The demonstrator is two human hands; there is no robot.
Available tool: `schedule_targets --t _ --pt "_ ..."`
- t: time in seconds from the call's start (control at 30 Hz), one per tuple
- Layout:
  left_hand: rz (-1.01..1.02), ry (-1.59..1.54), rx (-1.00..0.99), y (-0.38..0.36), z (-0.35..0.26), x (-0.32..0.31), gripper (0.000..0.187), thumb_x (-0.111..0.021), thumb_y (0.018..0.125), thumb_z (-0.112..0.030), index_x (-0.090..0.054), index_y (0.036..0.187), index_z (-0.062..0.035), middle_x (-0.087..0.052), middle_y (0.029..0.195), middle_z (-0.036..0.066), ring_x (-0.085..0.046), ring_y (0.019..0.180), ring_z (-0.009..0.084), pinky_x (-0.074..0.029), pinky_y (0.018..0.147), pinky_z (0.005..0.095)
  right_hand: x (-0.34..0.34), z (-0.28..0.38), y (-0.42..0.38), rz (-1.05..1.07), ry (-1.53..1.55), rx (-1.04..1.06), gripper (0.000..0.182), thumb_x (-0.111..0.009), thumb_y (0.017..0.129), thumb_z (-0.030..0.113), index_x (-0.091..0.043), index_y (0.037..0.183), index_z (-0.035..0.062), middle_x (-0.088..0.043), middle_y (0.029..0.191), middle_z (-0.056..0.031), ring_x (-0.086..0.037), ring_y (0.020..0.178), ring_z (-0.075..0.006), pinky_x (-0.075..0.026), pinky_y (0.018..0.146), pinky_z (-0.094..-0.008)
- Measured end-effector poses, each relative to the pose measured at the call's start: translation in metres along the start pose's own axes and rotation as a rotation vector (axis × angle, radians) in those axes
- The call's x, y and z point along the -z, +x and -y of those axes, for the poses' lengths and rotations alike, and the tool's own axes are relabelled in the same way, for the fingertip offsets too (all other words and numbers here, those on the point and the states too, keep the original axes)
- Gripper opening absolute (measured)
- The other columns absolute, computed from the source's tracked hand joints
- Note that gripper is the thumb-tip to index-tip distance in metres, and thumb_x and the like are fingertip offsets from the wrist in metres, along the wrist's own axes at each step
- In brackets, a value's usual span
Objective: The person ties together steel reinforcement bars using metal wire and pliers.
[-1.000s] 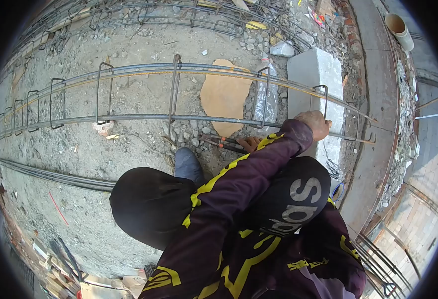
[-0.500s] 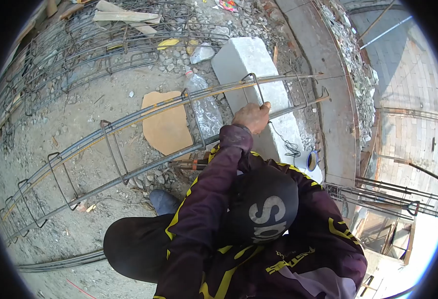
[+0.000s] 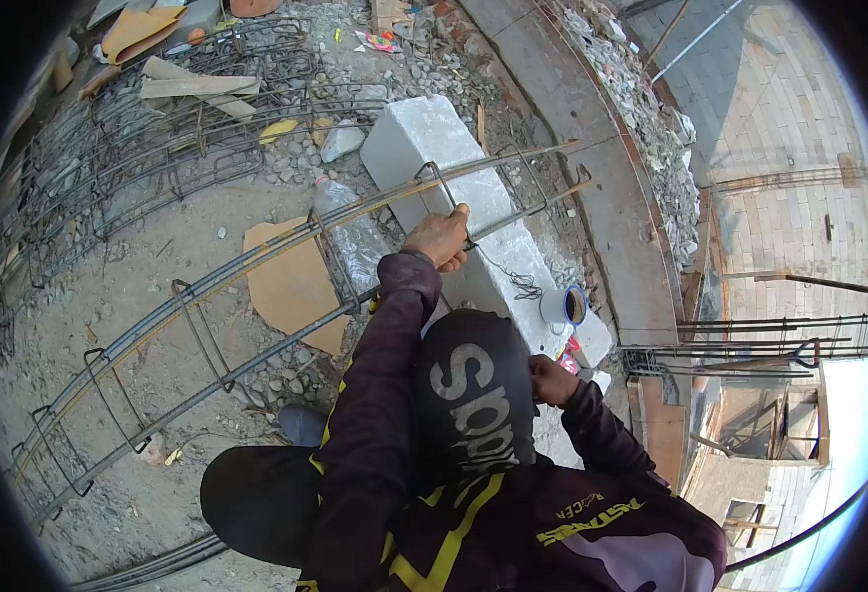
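Observation:
My left hand (image 3: 437,239) is closed around the front bar of a long, narrow rebar cage (image 3: 296,335), where a bent stirrup (image 3: 441,185) meets it. The thumb is raised against the stirrup. Beneath the cage end lies a pale concrete block (image 3: 434,133), with a tangle of thin tie wire (image 3: 527,287) on it. My right hand (image 3: 552,381) is beside my black-clad knee (image 3: 478,395), fingers curled. Part of it is hidden behind the knee, and I cannot make out what it holds.
A cup with a blue rim (image 3: 563,306) stands on the block. Near the cage lie a plastic bottle (image 3: 350,227) and a tan sheet (image 3: 286,286). More rebar cages (image 3: 167,148) and wood pieces (image 3: 202,87) cover the far left. A concrete ledge (image 3: 592,128) runs along the right.
My right hand, hidden before, now shows beside the knee. The view has shifted, so the cage and block sit further left. My left hand still grips the cage.

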State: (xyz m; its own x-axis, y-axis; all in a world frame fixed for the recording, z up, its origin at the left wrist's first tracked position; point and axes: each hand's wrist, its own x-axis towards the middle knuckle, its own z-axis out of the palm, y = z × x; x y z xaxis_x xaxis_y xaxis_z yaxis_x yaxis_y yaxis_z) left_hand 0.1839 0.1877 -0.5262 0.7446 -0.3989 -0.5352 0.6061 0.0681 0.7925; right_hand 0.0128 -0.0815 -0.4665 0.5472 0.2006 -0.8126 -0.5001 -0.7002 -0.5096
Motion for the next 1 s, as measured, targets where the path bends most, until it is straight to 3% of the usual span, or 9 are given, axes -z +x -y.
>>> schedule_targets --t 0.1,0.2,0.3,0.4,0.53,0.57,0.63,0.73,1.0 --pt "0.006 -0.031 0.012 -0.002 0.001 0.001 0.065 -0.042 0.097 -0.053 -0.057 0.117 0.0067 -0.065 0.078 0.013 -0.059 0.053 0.0124 -0.049 0.046 0.0211 0.000 0.011 -0.036 -0.096 0.232 -0.125 0.040 -0.061 0.092 0.018 -0.053 0.125 -0.0034 -0.064 0.069 -0.0081 -0.052 0.042 -0.0109 -0.041 0.040 -0.0242" --pt "0.012 -0.049 0.017 -0.001 0.001 0.001 0.065 -0.042 0.097 -0.054 -0.057 0.116 0.0063 -0.065 0.077 0.013 -0.059 0.051 0.0125 -0.049 0.045 0.0210 0.004 0.037 -0.070 -0.148 0.529 0.000 0.051 -0.061 0.093 0.018 -0.042 0.135 -0.0048 -0.068 0.083 -0.0161 -0.056 0.042 -0.0138 -0.045 0.038 -0.0250" --pt "-0.005 -0.042 0.016 -0.002 -0.001 0.000 0.064 -0.041 0.097 -0.054 -0.058 0.113 0.0058 -0.065 0.076 0.013 -0.059 0.051 0.0127 -0.050 0.045 0.0217 0.025 0.058 -0.092 -0.218 0.564 0.030 0.057 -0.059 0.092 0.013 -0.035 0.140 -0.0045 -0.067 0.095 -0.0230 -0.065 0.052 -0.0204 -0.058 0.048 -0.0288" --pt "-0.025 -0.033 0.003 0.002 0.004 -0.003 0.064 -0.040 0.098 -0.054 -0.061 0.109 0.0051 -0.066 0.077 0.013 -0.059 0.052 0.0129 -0.051 0.046 0.0224 0.059 0.096 -0.097 -0.289 0.220 0.019 0.058 -0.057 0.092 0.011 -0.033 0.143 -0.0036 -0.065 0.088 -0.0153 -0.069 0.061 -0.0228 -0.061 0.056 -0.0312" --pt "-0.041 -0.028 -0.008 0.000 0.004 -0.003 0.063 -0.038 0.098 -0.054 -0.063 0.105 0.0038 -0.068 0.079 0.012 -0.060 0.052 0.0132 -0.052 0.047 0.0226 0.101 0.148 -0.059 -0.330 -0.722 0.083 0.037 -0.059 0.087 0.014 -0.058 0.122 0.0029 -0.066 0.076 -0.0090 -0.065 0.061 -0.0157 -0.054 0.061 -0.0329" --pt "-0.052 -0.019 -0.011 0.000 0.004 -0.002 0.063 -0.038 0.098 -0.054 -0.064 0.104 0.0033 -0.068 0.079 0.012 -0.060 0.052 0.0132 -0.051 0.047 0.0225 0.106 0.163 -0.050 -0.247 -0.772 0.109 0.038 -0.058 0.086 0.014 -0.058 0.123 0.0076 -0.067 0.077 -0.0091 -0.065 0.062 -0.0175 -0.054 0.057 -0.0337" --pt "-0.073 -0.001 -0.016 -0.001 0.004 -0.004 0.063 -0.038 0.098 -0.054 -0.065 0.103 0.0023 -0.068 0.079 0.012 -0.060 0.052 0.0131 -0.051 0.047 0.0222 0.114 0.193 -0.029 -0.131 -0.881 -0.185 0.038 -0.056 0.086 0.012 -0.059 0.124 0.0134 -0.066 0.077 -0.0095 -0.065 0.066 -0.0187 -0.054 0.052 -0.0352" --pt "-0.099 0.016 -0.016 -0.010 -0.002 -0.006 0.061 -0.038 0.099 -0.054 -0.066 0.102 0.0009 -0.069 0.078 0.011 -0.059 0.052 0.0124 -0.049 0.046 0.0218 0.137 0.195 0.013 0.035 -1.106 -0.215 0.032 -0.059 0.087 0.016 -0.056 0.116 0.0013 -0.062 0.068 -0.0062 -0.063 0.058 -0.0157 -0.054 0.052 -0.0313" --pt "-0.052 0.049 -0.014 -0.002 0.001 -0.002 0.059 -0.038 0.099 -0.052 -0.067 0.105 -0.0015 -0.068 0.075 0.009 -0.052 0.048 0.0085 -0.041 0.042 0.0218 0.109 0.248 0.016 0.135 -1.138 -0.392 0.026 -0.056 0.088 0.012 -0.052 0.112 0.0046 -0.061 0.073 -0.0086 -0.067 0.064 -0.0195 -0.057 0.050 -0.0333"
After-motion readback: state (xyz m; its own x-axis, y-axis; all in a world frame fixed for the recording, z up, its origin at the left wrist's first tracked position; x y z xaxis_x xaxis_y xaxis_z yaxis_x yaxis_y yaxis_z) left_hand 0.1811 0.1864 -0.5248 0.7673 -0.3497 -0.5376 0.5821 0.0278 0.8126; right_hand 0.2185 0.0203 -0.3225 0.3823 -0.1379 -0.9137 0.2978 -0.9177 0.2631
